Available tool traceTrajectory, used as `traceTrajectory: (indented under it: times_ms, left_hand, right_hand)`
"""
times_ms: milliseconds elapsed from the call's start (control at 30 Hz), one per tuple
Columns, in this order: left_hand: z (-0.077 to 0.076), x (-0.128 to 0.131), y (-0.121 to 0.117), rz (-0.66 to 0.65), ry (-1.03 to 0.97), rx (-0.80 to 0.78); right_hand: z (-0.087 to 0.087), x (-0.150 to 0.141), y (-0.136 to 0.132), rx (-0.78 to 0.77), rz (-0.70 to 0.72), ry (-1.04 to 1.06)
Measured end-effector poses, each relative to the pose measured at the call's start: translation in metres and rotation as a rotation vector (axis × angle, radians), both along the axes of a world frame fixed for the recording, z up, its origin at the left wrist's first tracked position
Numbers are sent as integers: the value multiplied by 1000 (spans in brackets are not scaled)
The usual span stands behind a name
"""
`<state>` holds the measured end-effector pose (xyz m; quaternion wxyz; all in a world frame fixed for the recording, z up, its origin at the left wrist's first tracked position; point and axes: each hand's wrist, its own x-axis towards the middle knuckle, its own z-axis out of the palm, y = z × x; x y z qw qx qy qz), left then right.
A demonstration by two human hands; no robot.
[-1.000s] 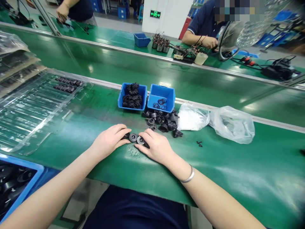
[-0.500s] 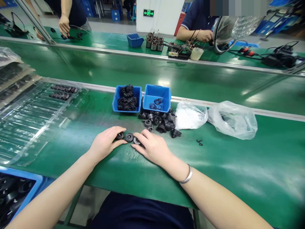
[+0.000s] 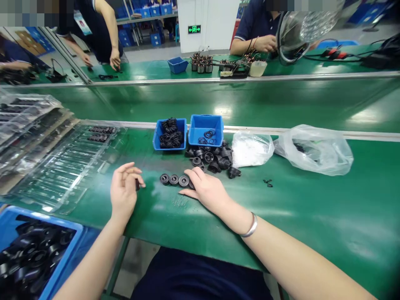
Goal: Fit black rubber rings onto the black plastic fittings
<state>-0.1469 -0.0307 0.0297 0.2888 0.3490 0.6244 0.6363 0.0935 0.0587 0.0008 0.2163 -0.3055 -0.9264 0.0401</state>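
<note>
Three round black parts [image 3: 173, 180] lie in a row on the green table [image 3: 312, 208]. My right hand [image 3: 206, 189] rests flat beside them, fingers stretched out and touching the right end of the row. My left hand [image 3: 124, 188] is lifted to the left of the row, palm turned inward, fingers curled around a small black part [image 3: 137, 184]. Behind the row lies a heap of black caps [image 3: 215, 158]. Two small blue bins stand behind that: the left bin [image 3: 170, 134] is full of black rings, and the right bin [image 3: 205, 130] has only a few rings.
Clear plastic trays [image 3: 62, 162] cover the table's left. A blue crate [image 3: 34, 250] of black parts sits at the lower left. Two plastic bags [image 3: 315, 148] lie on the right. Across the green conveyor [image 3: 250, 100], other people work at a far bench.
My left hand has left the row of parts, moved left and turned up with a small black part in it. The right hand stayed by the row. The camera tilted up.
</note>
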Motion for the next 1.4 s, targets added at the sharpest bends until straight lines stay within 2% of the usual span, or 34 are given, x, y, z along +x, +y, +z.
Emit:
traceTrajectory:
  times_ms: [67, 233, 333, 467, 633, 767, 833, 867, 1000, 1167, 1300, 1400]
  left_hand:
    - [8, 0, -9, 26, -109, -32]
    - [26, 10, -25, -62, -387, -124]
    - [28, 19, -29, -108, -426, -90]
    - [26, 25, -30, -184, -139, -41]
    - [20, 10, -30, -234, 162, -140]
    - [14, -15, -24, -243, 685, -330]
    - [14, -24, -16, -311, 891, -371]
    - [15, -27, -12, -360, 933, -371]
    - [17, -26, 6, -523, 958, -343]
    - [9, -20, 18, -608, 963, -334]
    - [2, -13, 22, -596, 939, -306]
    - [1, -4, 13, -491, 910, -286]
  right_hand:
    - [0, 3, -1, -11, 36, 21]
    - [-3, 7, 1, -67, 96, 96]
    - [-3, 9, 2, -85, 120, 127]
    - [-4, 9, 3, -115, 137, 156]
    - [-4, 10, 3, -153, 141, 183]
    - [-4, 10, 3, -160, 140, 173]
    - [-3, 10, 3, -168, 138, 162]
    - [-3, 10, 3, -171, 137, 158]
    - [-1, 10, 3, -179, 141, 158]
    - [-1, 9, 4, -213, 150, 175]
    - [-4, 7, 8, -191, 159, 170]
    - [-5, 6, 8, -160, 166, 170]
